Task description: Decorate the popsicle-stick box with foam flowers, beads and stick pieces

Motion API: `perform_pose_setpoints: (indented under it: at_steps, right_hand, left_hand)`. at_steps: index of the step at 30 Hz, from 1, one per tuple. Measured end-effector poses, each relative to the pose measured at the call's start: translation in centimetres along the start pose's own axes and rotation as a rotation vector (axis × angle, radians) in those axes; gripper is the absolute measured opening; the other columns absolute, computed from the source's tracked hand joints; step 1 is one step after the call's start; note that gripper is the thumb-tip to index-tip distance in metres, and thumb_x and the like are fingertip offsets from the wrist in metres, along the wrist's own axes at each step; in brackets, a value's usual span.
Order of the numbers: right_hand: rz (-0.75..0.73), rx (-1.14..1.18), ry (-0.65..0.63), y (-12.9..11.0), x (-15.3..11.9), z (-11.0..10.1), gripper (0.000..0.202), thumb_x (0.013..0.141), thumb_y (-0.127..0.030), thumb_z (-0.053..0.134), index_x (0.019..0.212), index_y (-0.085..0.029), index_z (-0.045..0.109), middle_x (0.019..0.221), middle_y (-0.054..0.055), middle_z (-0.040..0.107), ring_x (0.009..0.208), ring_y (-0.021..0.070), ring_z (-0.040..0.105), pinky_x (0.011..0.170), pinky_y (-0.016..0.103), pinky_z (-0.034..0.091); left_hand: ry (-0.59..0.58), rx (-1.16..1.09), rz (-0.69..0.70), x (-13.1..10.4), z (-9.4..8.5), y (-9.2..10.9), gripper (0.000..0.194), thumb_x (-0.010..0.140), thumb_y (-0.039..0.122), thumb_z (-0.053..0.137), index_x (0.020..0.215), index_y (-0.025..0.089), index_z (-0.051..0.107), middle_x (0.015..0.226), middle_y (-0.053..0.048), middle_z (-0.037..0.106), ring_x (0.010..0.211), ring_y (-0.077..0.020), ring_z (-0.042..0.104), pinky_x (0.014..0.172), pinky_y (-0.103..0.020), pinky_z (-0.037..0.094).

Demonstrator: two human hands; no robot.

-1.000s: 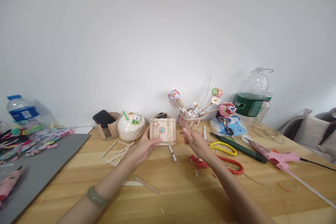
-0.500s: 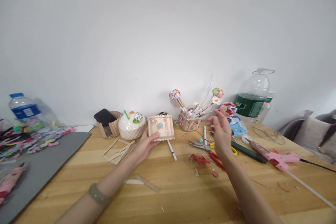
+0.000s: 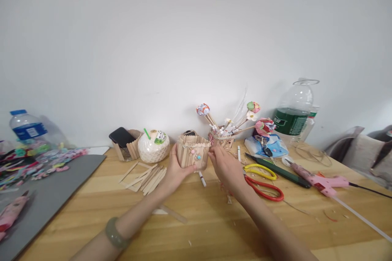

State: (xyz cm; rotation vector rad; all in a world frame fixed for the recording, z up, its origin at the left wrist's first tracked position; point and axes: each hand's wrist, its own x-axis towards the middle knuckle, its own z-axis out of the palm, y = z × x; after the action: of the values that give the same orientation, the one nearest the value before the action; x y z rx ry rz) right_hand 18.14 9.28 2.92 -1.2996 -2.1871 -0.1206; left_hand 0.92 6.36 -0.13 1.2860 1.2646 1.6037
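My left hand (image 3: 178, 173) is wrapped round the left side and bottom of a popsicle-stick box (image 3: 186, 155), which carries small pink and blue flower decorations on its front. The box is tilted, so part of its inside shows. My right hand (image 3: 225, 166) is at the box's right edge with its fingertips pinched together; whether they hold the edge or something small is hidden. Behind that hand stands a decorated basket (image 3: 228, 142) with paper flowers and a lollipop-like ball on sticks. A white marker (image 3: 202, 179) lies below the box.
Loose popsicle sticks (image 3: 147, 177) and a white coconut (image 3: 153, 149) with a green straw are left of the box. Scissors (image 3: 266, 187) with red handles, a green utility knife (image 3: 281, 171) and a pink glue gun (image 3: 324, 181) lie to the right. A grey mat (image 3: 58, 195) covers the left side.
My right hand has come down and left from beside the flower basket to the box's right edge. The box has turned and shifted slightly right in my left hand.
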Motion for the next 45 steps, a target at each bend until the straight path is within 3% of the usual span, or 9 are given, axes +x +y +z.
perform_pose_setpoints:
  at_steps: [6, 11, 14, 18, 23, 27, 30, 35, 45]
  right_hand:
    - [-0.06, -0.185, -0.044, -0.6, -0.3, 0.3, 0.017, 0.088, -0.01, 0.04, 0.086, -0.015, 0.056, 0.082, 0.008, 0.062, 0.072, 0.0211, 0.06, 0.048, 0.026, 0.029]
    - [-0.08, -0.174, -0.027, -0.7, -0.4, 0.3, 0.019, 0.084, -0.003, 0.041, 0.081, -0.015, 0.056, 0.078, 0.008, 0.062, 0.072, 0.0201, 0.058, 0.053, 0.026, 0.03]
    - [-0.055, -0.095, 0.009, -0.5, -0.3, 0.5, 0.019, 0.084, -0.006, 0.042, 0.076, -0.016, 0.056, 0.075, 0.007, 0.061, 0.07, 0.0188, 0.056, 0.053, 0.026, 0.029]
    - [0.012, 0.091, 0.054, 0.0, 0.1, 0.8, 0.018, 0.086, -0.014, 0.045, 0.072, -0.015, 0.055, 0.069, 0.002, 0.058, 0.064, 0.0146, 0.054, 0.053, 0.025, 0.034]
    - [0.057, 0.413, 0.064, 1.7, 0.7, 1.2, 0.018, 0.09, -0.028, 0.049, 0.085, -0.013, 0.057, 0.072, -0.003, 0.058, 0.059, 0.0089, 0.056, 0.055, 0.024, 0.048]
    - [0.087, 0.583, 0.094, 2.8, 1.0, 1.3, 0.02, 0.091, -0.031, 0.048, 0.089, -0.013, 0.057, 0.076, -0.001, 0.06, 0.058, 0.0085, 0.057, 0.052, 0.023, 0.048]
    - [0.089, 0.613, 0.136, 2.7, 0.9, 1.1, 0.025, 0.092, -0.031, 0.043, 0.078, -0.015, 0.056, 0.066, -0.002, 0.055, 0.056, 0.0103, 0.054, 0.051, 0.024, 0.045]
    - [-0.014, 0.605, 0.13, 1.6, 0.6, 1.1, 0.006, 0.082, -0.025, 0.055, 0.081, -0.02, 0.058, 0.082, 0.002, 0.058, 0.074, 0.0161, 0.055, 0.064, 0.028, 0.043]
    - [-0.012, 0.625, 0.121, 1.1, 0.4, 1.5, 0.011, 0.083, -0.023, 0.05, 0.073, -0.02, 0.054, 0.074, 0.001, 0.056, 0.07, 0.0165, 0.052, 0.062, 0.027, 0.039]
  left_hand:
    - [0.127, 0.373, 0.181, -0.6, 0.4, -0.3, 0.093, 0.059, 0.029, 0.074, 0.135, 0.019, 0.021, 0.136, -0.014, 0.033, 0.129, -0.0284, 0.03, 0.107, -0.043, 0.021]
    - [0.15, 0.45, 0.212, -0.9, 0.8, -0.1, 0.09, 0.059, 0.025, 0.072, 0.133, 0.016, 0.022, 0.132, -0.015, 0.035, 0.125, -0.0291, 0.033, 0.104, -0.044, 0.025]
    - [0.144, 0.393, 0.183, -0.8, 0.8, -0.1, 0.09, 0.058, 0.025, 0.074, 0.132, 0.017, 0.025, 0.133, -0.014, 0.036, 0.125, -0.0289, 0.033, 0.104, -0.044, 0.025]
    - [0.074, 0.125, 0.066, -0.6, 0.8, -0.1, 0.09, 0.055, 0.022, 0.076, 0.13, 0.02, 0.027, 0.134, -0.012, 0.039, 0.125, -0.0286, 0.036, 0.105, -0.043, 0.025]
    - [0.013, -0.011, -0.033, -0.5, 0.6, 0.1, 0.085, 0.058, 0.024, 0.076, 0.128, 0.019, 0.028, 0.132, -0.013, 0.043, 0.121, -0.0273, 0.043, 0.102, -0.039, 0.032]
    - [0.002, -0.074, -0.108, -0.5, 0.4, 0.2, 0.085, 0.061, 0.027, 0.075, 0.129, 0.019, 0.026, 0.131, -0.014, 0.045, 0.12, -0.0272, 0.046, 0.101, -0.039, 0.034]
    - [-0.002, -0.099, -0.133, -0.5, 0.4, 0.3, 0.083, 0.061, 0.026, 0.075, 0.129, 0.019, 0.027, 0.131, -0.014, 0.046, 0.119, -0.0267, 0.046, 0.102, -0.038, 0.033]
    - [-0.002, -0.11, -0.13, -0.7, 0.7, 0.6, 0.084, 0.06, 0.025, 0.076, 0.128, 0.019, 0.027, 0.132, -0.014, 0.045, 0.12, -0.0271, 0.045, 0.101, -0.039, 0.034]
    - [0.001, -0.119, -0.096, -1.2, 1.1, 0.6, 0.088, 0.056, 0.021, 0.077, 0.128, 0.02, 0.027, 0.134, -0.013, 0.042, 0.124, -0.028, 0.041, 0.103, -0.04, 0.031]
